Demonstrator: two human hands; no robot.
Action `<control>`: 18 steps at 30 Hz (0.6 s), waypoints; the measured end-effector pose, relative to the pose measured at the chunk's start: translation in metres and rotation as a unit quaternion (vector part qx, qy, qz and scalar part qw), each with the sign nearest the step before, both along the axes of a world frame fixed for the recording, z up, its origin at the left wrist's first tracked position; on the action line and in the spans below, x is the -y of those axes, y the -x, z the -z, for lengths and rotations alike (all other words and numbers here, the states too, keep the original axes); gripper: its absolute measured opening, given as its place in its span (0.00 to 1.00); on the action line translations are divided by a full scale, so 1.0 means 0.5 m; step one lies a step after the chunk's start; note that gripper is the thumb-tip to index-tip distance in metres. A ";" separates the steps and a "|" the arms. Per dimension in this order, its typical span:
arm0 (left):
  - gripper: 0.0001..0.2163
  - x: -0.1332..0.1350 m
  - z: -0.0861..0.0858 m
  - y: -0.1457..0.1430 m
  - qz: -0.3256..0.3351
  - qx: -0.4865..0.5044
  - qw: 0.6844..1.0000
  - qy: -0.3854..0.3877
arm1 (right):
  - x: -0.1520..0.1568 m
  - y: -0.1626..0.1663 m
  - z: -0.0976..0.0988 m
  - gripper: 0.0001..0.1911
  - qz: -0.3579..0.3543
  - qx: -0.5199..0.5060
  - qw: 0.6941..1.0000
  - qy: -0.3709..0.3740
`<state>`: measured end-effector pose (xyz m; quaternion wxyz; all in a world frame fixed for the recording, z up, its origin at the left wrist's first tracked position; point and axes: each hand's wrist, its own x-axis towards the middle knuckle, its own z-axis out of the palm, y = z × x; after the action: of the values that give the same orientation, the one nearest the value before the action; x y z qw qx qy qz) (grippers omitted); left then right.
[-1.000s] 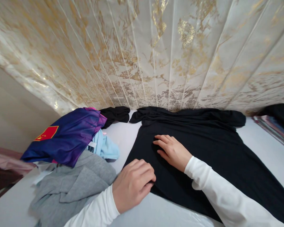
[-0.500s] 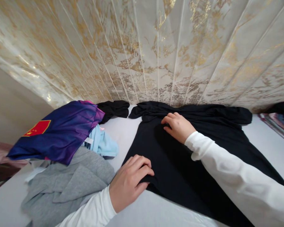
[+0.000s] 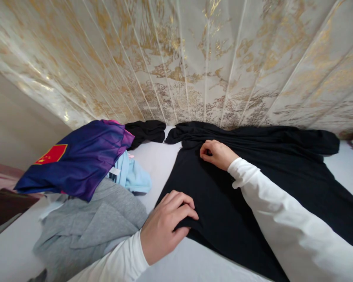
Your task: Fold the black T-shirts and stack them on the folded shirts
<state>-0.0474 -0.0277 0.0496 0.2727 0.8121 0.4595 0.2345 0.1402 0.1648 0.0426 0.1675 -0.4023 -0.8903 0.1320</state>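
Observation:
A black long-sleeved shirt (image 3: pixel 226 211) lies spread over a white surface, its upper part bunched in folds along the back. At its near left corner, my left hand (image 3: pixel 168 227) holds the hem, the thumb below the cloth and the fingers on top. My right hand (image 3: pixel 219 154) is closed in a pinch on the shirt's upper left part, just in front of the bunched folds. The right forearm in its white sleeve covers part of the shirt.
Left of the shirt lie a grey garment (image 3: pixel 91 231), a purple-blue garment (image 3: pixel 85 164) with a red flag patch, and light blue cloth (image 3: pixel 137 176). Black cloth (image 3: pixel 148 132) sits behind them. A white-and-gold curtain (image 3: pixel 191 66) hangs along the back.
My right hand's fingers have closed from a loose curl into a pinch on the shirt. The left hand keeps its hold on the hem. The view has shifted slightly.

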 end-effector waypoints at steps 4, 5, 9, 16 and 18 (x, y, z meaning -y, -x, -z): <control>0.16 0.000 0.004 0.001 0.001 0.006 1.000 -0.008 | 0.004 0.000 0.002 0.02 -0.011 -0.036 0.999 -0.017; 0.16 0.000 0.004 0.001 -0.001 0.008 1.000 -0.010 | 0.006 0.002 0.003 0.03 -0.014 -0.039 0.999 -0.023; 0.16 -0.003 0.004 0.001 -0.011 0.007 1.000 -0.017 | 0.016 0.016 0.007 0.02 -0.021 -0.017 0.999 -0.040; 0.16 -0.004 0.002 0.000 -0.021 0.007 1.000 -0.018 | 0.028 0.024 0.001 0.04 0.001 -0.028 0.998 -0.058; 0.16 -0.005 0.003 0.001 -0.019 0.003 1.000 -0.018 | 0.033 0.025 -0.003 0.05 0.016 -0.036 0.997 -0.066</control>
<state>-0.0477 -0.0253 0.0480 0.2548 0.8071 0.4702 0.2502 0.1279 0.1485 0.0440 0.2280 -0.3997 -0.8838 0.0847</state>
